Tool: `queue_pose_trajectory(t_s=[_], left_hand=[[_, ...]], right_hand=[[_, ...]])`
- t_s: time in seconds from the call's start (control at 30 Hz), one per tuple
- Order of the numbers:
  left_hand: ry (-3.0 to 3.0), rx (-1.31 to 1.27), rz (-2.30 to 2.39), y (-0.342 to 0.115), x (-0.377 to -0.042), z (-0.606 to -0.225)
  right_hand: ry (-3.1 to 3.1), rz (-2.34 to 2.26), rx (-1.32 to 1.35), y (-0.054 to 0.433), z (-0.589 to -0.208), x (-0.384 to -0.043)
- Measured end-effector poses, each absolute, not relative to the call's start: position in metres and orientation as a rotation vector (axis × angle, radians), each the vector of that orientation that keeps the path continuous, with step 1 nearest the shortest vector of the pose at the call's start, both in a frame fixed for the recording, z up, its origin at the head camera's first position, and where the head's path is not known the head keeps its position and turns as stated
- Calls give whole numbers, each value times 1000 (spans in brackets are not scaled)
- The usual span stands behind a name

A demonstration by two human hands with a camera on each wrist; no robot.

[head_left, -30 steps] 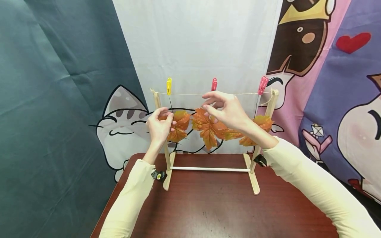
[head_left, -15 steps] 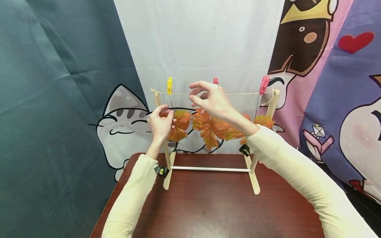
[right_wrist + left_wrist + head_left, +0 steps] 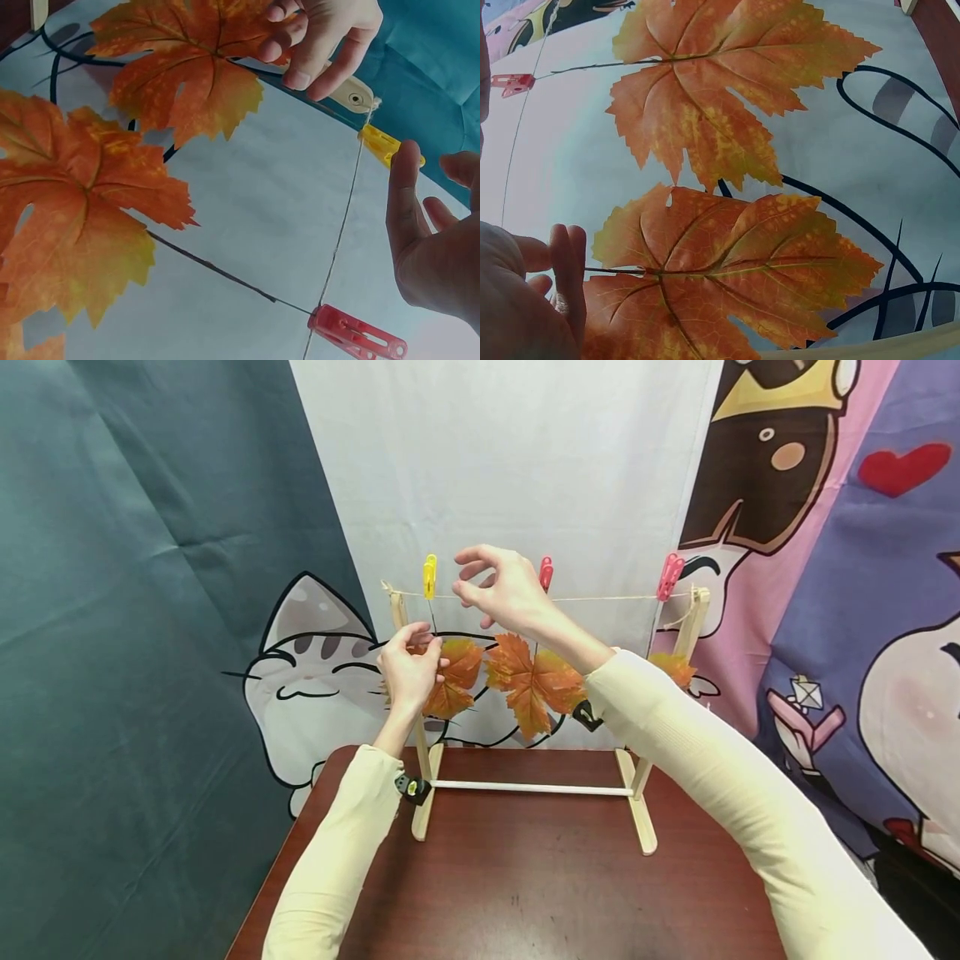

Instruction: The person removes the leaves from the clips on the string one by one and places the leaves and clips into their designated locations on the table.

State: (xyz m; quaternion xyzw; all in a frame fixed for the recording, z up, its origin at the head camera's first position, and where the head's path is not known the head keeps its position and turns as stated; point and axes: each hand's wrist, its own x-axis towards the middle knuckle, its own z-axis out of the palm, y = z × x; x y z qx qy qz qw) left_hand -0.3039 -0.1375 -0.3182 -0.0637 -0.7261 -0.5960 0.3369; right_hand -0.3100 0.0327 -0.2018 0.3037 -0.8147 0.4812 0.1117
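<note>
Artificial orange maple leaves hang by dark stems from a string (image 3: 607, 598). My left hand (image 3: 409, 670) is at the leftmost maple leaf (image 3: 453, 681), thumb and fingertips together at its stem just below the yellow clothespin (image 3: 429, 577). The left wrist view shows this stem running from the leaf to my fingers (image 3: 570, 274). My right hand (image 3: 501, 589) is raised beside the yellow clothespin, thumb and fingers apart with nothing between them. A middle maple leaf (image 3: 531, 685) hangs from a pink-red clothespin (image 3: 360, 334), which my right wrist partly covers in the head view.
The string is tied between the posts of a wooden stand (image 3: 422, 802) on the brown table (image 3: 525, 885). Another pink clothespin (image 3: 670, 578) is at the right, above a leaf (image 3: 672, 668) largely hidden by my right sleeve. Cartoon-printed curtains (image 3: 570, 460) hang close behind.
My right hand has moved left and upward along the string, from near the middle clothespin to beside the yellow one. My left hand stays at the leftmost leaf's stem, barely shifting.
</note>
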Motion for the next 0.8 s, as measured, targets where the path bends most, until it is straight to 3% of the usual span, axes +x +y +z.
queue_pose_trajectory(t_s=[0.8], left_hand=[[-1892,-151,-1545,-134,-311,-320]], right_hand=[[-2511,1555,800,1,-189,-334]])
